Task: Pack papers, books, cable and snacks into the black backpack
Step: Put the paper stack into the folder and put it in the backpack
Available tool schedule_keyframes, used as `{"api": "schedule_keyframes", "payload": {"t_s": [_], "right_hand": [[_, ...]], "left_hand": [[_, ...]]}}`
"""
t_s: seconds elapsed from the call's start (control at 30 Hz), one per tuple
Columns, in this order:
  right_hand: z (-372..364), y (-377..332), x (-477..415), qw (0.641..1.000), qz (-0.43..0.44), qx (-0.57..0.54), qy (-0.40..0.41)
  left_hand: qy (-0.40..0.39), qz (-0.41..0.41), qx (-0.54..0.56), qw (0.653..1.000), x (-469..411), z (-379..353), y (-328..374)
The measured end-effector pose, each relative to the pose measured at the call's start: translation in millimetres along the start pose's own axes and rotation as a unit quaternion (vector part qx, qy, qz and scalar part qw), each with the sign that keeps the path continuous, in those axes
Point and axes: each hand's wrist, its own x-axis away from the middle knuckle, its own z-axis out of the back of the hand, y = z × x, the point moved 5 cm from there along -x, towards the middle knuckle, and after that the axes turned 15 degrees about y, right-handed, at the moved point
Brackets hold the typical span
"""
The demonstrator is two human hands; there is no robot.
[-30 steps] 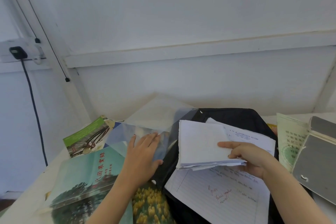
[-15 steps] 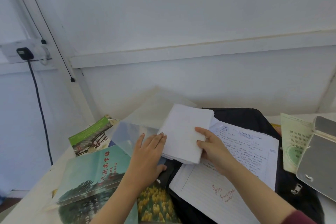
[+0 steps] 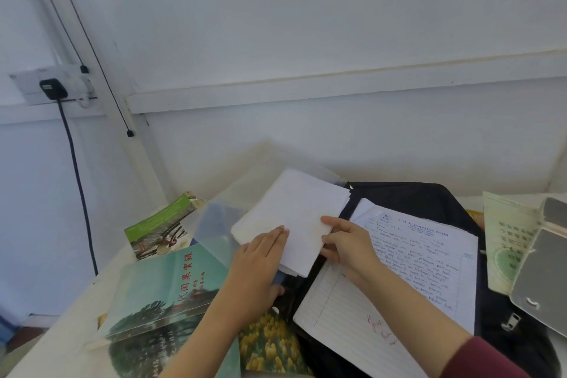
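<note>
A stack of white papers lies over a clear plastic folder, left of the black backpack. My right hand pinches the stack's near right edge, thumb on top. My left hand lies flat on the stack's near left part, fingers straight. Lined handwritten sheets rest on the backpack. Teal books with Chinese titles sit at the left, one with yellow flowers near the bottom.
A green booklet lies by the wall. At the right edge sit a pale green printed sheet and a grey notebook. A black plug with a dark cable hangs from the wall socket at left.
The paper stack has moved left off the backpack onto the clear folder. My left hand now lies on top of the stack instead of on the folder.
</note>
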Motion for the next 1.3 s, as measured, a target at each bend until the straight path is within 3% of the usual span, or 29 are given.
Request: {"api": "schedule_keyframes", "payload": {"t_s": [0.57,0.8,0.97,1.2,1.3], "right_hand": [[-64,6,10,0.993,-0.06,-0.096,-0.026],[-51,7,3,0.998,0.01,0.061,-0.014],[-34,6,3,0.997,0.027,0.074,-0.02],[-35,8,14,0.99,-0.075,-0.037,-0.112],[-36,9,17,0.988,-0.08,-0.047,-0.127]], "left_hand": [[-0.008,0.019,0.031,0.999,8,-3,-6],[-0.019,0.025,0.03,0.999,13,-6,-10],[-0.032,0.02,0.027,0.999,14,-12,-12],[-0.033,0.037,0.048,0.998,13,-13,-16],[-0.041,0.037,0.069,0.996,14,-12,-15]]}}
